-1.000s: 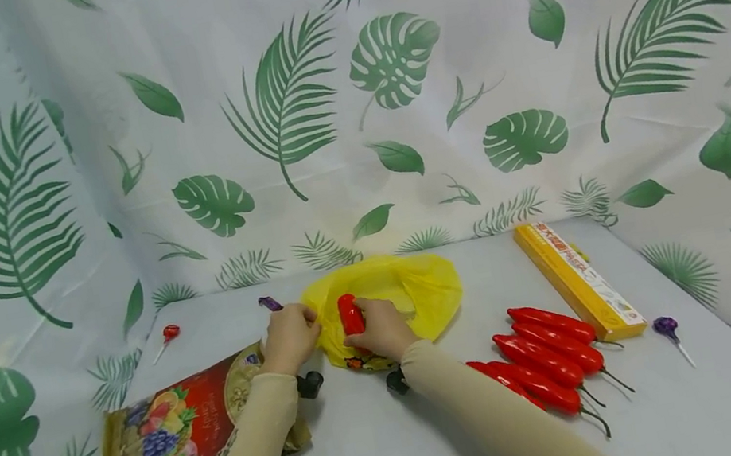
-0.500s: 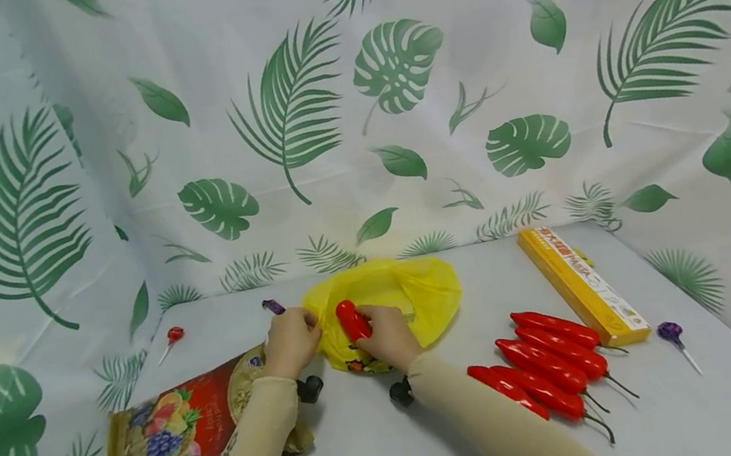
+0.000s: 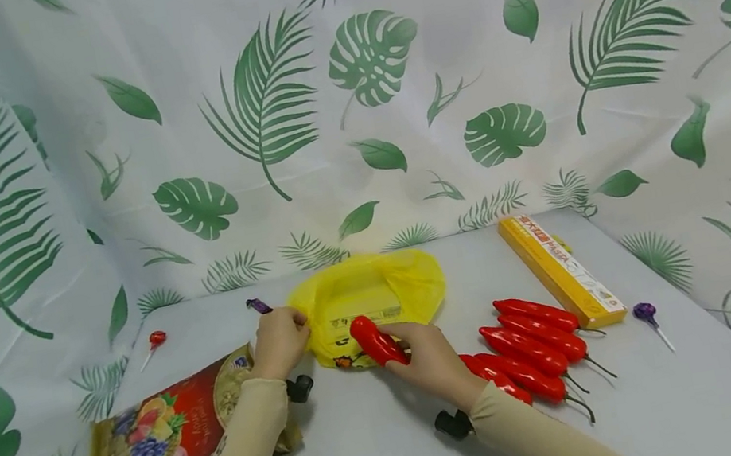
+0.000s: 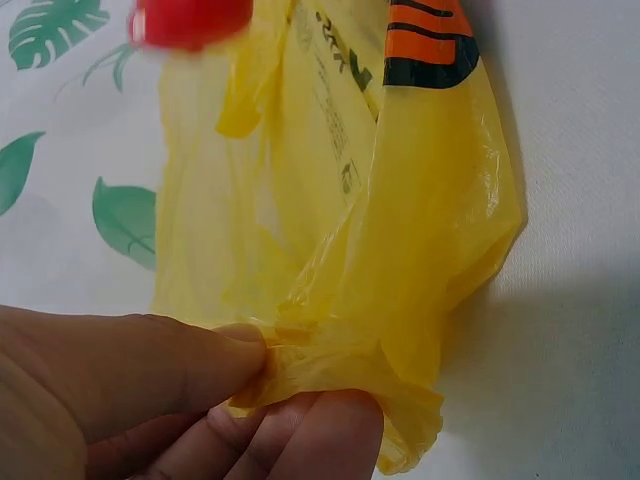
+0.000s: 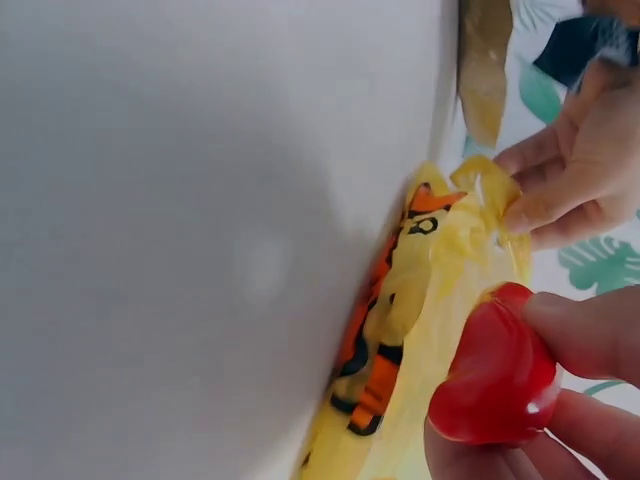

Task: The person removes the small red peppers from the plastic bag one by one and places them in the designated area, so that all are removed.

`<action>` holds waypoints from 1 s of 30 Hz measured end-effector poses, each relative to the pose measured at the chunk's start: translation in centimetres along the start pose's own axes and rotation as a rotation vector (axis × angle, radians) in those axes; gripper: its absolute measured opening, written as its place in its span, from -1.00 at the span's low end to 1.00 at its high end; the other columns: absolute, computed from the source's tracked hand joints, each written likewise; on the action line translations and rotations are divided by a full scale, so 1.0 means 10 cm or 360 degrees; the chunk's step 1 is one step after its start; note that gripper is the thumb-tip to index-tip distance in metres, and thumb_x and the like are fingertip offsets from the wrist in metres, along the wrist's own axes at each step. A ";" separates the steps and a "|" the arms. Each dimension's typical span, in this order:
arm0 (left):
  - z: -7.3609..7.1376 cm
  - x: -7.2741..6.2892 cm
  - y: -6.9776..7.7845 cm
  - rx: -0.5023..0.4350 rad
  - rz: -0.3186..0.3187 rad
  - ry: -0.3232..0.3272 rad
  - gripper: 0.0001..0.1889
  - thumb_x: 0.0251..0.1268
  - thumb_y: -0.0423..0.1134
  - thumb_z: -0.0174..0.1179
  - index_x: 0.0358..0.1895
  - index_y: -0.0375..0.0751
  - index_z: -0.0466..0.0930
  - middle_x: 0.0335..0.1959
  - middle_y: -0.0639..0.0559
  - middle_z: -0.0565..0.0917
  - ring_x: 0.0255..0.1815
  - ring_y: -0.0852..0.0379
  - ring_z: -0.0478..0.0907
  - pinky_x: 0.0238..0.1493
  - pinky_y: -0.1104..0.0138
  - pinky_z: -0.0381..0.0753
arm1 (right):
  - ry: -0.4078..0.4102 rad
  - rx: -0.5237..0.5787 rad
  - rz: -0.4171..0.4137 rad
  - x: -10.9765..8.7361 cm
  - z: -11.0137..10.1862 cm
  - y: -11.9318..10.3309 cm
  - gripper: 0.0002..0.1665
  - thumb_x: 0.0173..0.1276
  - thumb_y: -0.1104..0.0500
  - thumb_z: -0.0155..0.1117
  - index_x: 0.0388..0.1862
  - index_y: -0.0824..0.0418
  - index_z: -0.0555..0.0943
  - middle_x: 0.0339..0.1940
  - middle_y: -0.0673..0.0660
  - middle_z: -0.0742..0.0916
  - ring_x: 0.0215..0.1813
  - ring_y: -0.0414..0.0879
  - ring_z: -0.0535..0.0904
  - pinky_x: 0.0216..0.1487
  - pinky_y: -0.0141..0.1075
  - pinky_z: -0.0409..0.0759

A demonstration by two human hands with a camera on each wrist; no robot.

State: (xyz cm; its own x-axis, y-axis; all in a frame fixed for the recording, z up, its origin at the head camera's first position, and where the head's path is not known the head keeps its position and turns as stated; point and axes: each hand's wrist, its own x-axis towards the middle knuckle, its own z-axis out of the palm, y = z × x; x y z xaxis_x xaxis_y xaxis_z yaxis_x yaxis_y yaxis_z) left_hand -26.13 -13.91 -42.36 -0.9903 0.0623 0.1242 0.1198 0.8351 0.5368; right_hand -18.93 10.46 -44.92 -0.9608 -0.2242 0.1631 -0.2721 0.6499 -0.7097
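A thin yellow plastic bag (image 3: 418, 284) with orange and black print lies spread at the back middle of the table, its mouth facing the front. My left hand (image 3: 280, 341) pinches the gathered left edge of the bag between thumb and fingers, as the left wrist view shows up close. My right hand (image 3: 430, 356) grips a glossy red pepper (image 5: 495, 370) with a blunt rounded end. In the head view the pepper (image 3: 377, 339) is tilted, its blunt end overlapping the front of the bag; its other end is hidden in the hand.
Several red chili peppers (image 3: 528, 354) with stems lie in a row at right. Behind them is a yellow pasta box (image 3: 561, 268), with a purple lollipop (image 3: 648, 314) beside it. A candy bag (image 3: 163, 447) lies under my left forearm, a red lollipop (image 3: 157, 339) farther back.
My right hand has moved right and toward the front with the red pepper, from over the bag to its front edge. My left hand keeps its pinch on the bag.
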 end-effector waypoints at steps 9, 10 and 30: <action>-0.06 -0.02 -0.06 0.0003 -0.0025 -0.0007 -0.77 0.38 -0.35 0.27 -0.01 -0.39 0.77 -0.05 -0.28 0.81 -0.11 -0.11 0.75 -0.05 0.08 0.77 | -0.0093 -0.0103 -0.0006 -0.54 -0.15 0.17 -0.34 0.20 0.23 0.59 0.32 0.17 0.65 0.19 0.10 0.78 0.07 -0.04 0.74 0.00 -0.16 0.80; -0.06 -0.02 -0.07 0.0004 -0.0031 -0.0014 -0.77 0.38 -0.35 0.27 -0.01 -0.39 0.77 -0.05 -0.28 0.81 -0.10 -0.11 0.75 -0.05 0.08 0.77 | -0.0098 -0.0122 0.0006 -0.60 -0.18 0.19 -0.34 0.18 0.22 0.61 0.30 0.17 0.66 0.19 0.09 0.79 0.07 -0.04 0.73 0.00 -0.15 0.80; -0.09 -0.07 -0.16 0.0046 -0.0092 0.0001 -0.77 0.38 -0.34 0.30 0.01 -0.36 0.77 -0.04 -0.25 0.80 -0.12 -0.10 0.75 -0.09 0.10 0.77 | -0.0180 -0.0515 0.0245 -1.12 -0.47 0.23 -0.20 -0.05 0.07 0.75 0.25 0.10 0.70 0.10 0.02 0.81 0.16 -0.01 0.71 0.01 -0.04 0.80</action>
State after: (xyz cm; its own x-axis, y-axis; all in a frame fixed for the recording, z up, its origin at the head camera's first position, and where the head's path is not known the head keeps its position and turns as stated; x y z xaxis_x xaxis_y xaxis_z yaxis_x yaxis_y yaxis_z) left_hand -25.61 -15.77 -42.59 -0.9954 0.0133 0.0944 0.0606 0.8527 0.5188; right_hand -9.05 17.93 -45.16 -0.9847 -0.1733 -0.0182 -0.1453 0.8741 -0.4634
